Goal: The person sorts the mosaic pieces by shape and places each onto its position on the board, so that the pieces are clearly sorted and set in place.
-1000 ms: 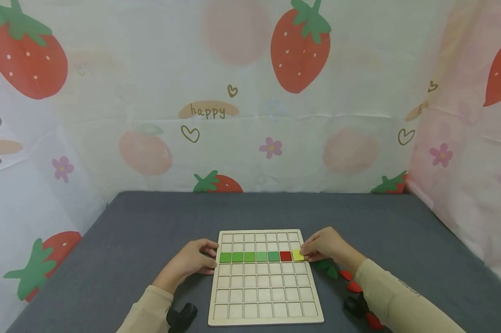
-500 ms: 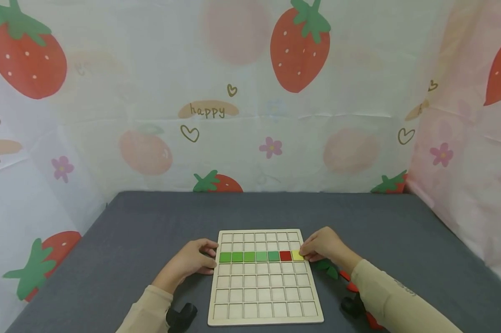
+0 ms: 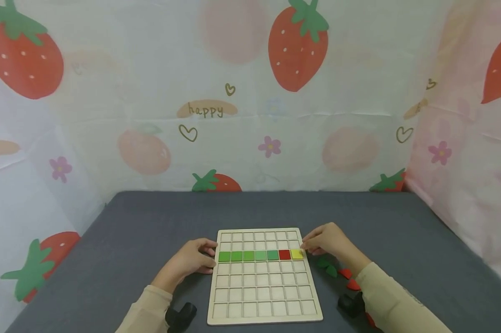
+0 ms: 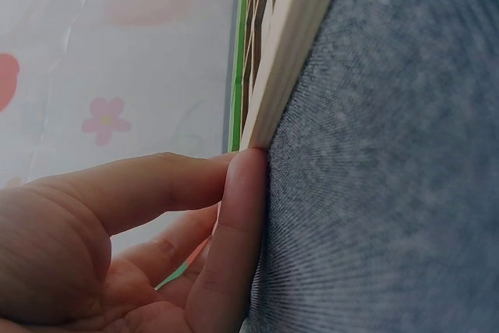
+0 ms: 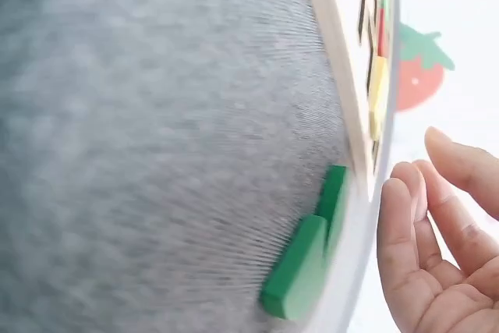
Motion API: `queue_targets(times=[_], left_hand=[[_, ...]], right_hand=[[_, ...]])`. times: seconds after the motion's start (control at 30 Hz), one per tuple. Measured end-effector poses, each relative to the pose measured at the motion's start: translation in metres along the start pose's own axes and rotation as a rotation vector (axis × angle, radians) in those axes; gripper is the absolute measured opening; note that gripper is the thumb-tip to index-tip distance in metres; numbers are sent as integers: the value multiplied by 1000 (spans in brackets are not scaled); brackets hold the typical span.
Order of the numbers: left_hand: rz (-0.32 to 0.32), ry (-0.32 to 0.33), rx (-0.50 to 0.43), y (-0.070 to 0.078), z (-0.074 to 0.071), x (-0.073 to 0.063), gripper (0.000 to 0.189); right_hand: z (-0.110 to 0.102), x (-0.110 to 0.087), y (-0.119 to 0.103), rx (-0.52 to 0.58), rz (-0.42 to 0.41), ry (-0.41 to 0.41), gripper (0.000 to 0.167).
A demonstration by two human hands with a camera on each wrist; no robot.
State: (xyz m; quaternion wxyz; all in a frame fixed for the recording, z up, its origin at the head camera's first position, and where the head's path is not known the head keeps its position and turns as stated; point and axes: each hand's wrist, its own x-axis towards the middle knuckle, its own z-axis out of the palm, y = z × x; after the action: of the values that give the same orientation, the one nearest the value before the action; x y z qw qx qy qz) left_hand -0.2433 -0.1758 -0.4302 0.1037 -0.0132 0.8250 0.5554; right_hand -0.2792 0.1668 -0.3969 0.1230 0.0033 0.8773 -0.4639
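A pale wooden grid board (image 3: 265, 320) lies on the dark cloth in the head view. Across its third row from the far edge runs a line of tiles: several green tiles (image 3: 248, 255), a red tile (image 3: 284, 255) and a yellow tile (image 3: 297, 254) in the rightmost cell. My left hand (image 3: 190, 257) holds the board's left edge by its fingertips, which the left wrist view shows close up. Just above the right edge hovers my right hand (image 3: 330, 240), near the yellow tile. In the right wrist view its thumb and fingers stand apart with nothing between them.
To the right of the board lie loose green pieces (image 3: 327, 267) and red pieces (image 3: 352, 284), partly hidden by the right sleeve. Each wrist carries a black device, the left wrist camera (image 3: 181, 316) and the right wrist camera (image 3: 351, 305). A strawberry-patterned curtain (image 3: 300, 138) hangs behind the table.
My right hand has let go of the yellow tile and lifted slightly up and away from it. The tile stays in its cell. My left hand keeps its place on the board.
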Motion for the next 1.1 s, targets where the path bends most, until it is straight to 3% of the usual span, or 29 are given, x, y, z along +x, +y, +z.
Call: queue_targets(times=[0.23, 0.67, 1.1], left_hand=[[-7, -1, -2, -1, 0, 0, 51], [-19, 0, -7, 1, -1, 1, 51], [-17, 0, -9, 2, 0, 0, 51]], right_hand=[[10, -1, 3, -16, -10, -16, 15], [18, 2, 1, -61, -6, 25, 12], [-19, -10, 10, 1, -4, -21, 25]])
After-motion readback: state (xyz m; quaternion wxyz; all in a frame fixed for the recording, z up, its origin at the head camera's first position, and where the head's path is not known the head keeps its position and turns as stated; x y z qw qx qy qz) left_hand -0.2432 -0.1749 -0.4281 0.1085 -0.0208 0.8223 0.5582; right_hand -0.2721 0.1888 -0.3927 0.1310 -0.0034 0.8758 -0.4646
